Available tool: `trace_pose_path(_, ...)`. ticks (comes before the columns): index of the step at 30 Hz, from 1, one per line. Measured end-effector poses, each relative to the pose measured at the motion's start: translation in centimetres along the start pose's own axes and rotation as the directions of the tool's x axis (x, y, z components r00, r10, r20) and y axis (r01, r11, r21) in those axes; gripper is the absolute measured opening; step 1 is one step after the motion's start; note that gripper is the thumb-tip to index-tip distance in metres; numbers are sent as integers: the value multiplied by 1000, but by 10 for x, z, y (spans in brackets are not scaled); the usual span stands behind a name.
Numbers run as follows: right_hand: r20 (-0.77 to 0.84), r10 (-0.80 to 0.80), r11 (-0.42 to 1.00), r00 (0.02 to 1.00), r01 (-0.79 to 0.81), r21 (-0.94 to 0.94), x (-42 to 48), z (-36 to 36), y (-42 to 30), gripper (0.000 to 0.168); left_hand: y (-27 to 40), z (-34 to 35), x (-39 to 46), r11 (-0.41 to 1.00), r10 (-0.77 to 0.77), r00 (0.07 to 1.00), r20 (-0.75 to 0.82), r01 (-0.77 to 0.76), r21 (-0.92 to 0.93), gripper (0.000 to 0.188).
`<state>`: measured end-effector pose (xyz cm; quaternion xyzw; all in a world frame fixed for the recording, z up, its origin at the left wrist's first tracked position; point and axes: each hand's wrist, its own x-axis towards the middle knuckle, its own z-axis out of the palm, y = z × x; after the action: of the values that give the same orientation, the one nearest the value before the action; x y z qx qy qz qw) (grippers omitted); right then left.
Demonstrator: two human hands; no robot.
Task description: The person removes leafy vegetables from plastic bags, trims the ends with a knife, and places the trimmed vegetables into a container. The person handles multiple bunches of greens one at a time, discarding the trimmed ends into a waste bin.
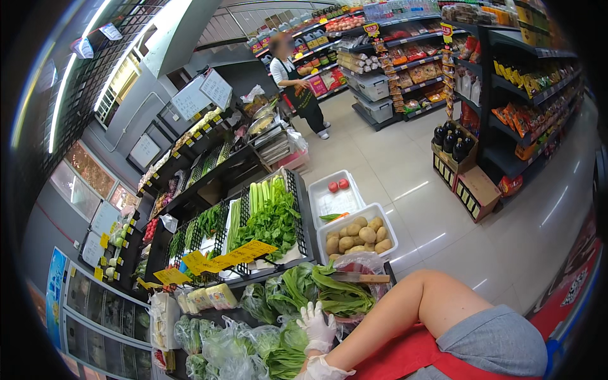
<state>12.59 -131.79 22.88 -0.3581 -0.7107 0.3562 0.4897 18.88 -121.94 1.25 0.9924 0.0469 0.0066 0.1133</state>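
Observation:
My left hand [317, 327], in a white glove, is held with its fingers apart over the leafy greens and grips nothing. My right forearm crosses in front of its wrist. Of my right hand [317, 371], only the gloved wrist part shows at the bottom edge; its fingers are out of view. Beside my left hand, loose long-leaf greens [344, 297] fill a plastic-lined reddish basin [382, 289]. A knife with a wooden handle [373, 278] lies across these greens. Plastic-bagged leafy vegetables [232, 346] and unbagged greens [285, 354] lie to the left and below.
Celery [273, 213] stands in a black sloped rack with yellow price signs [242, 256]. White tubs hold potatoes [361, 235] and two tomatoes [338, 185]. A person in a dark apron [304, 95] stands near stocked shelves [418, 61]. Bottle cartons [477, 190] sit on the tiled floor.

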Motion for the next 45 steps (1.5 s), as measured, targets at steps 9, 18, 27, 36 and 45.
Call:
trace_pose_path(9, 82, -11, 999, 997, 15, -42, 12, 7, 2, 68, -30, 3, -14, 999, -29, 1000, 9, 28, 24, 64)
trace_pose_path(18, 102, -78, 997, 992, 76, 24, 24, 12, 1, 68, -3, -7, -5, 989, 110, 994, 23, -111, 93, 54)
trace_pose_path(27, 109, -188, 979, 976, 177, 104, 25, 31, -12, 68, 29, 20, -1, 783, 501, 860, -97, -403, 475, 62)
trace_pose_path(36, -9, -178, 965, 984, 176, 196, -5, 4, -44, 69, 6, -9, -53, 952, 290, 953, -85, -297, -78, 58)
trace_pose_path(45, -842, -112, 773, 527, -487, -407, -153, -121, -102, 82, 19, 5, -79, 985, -21, 999, 41, 27, -171, 92)
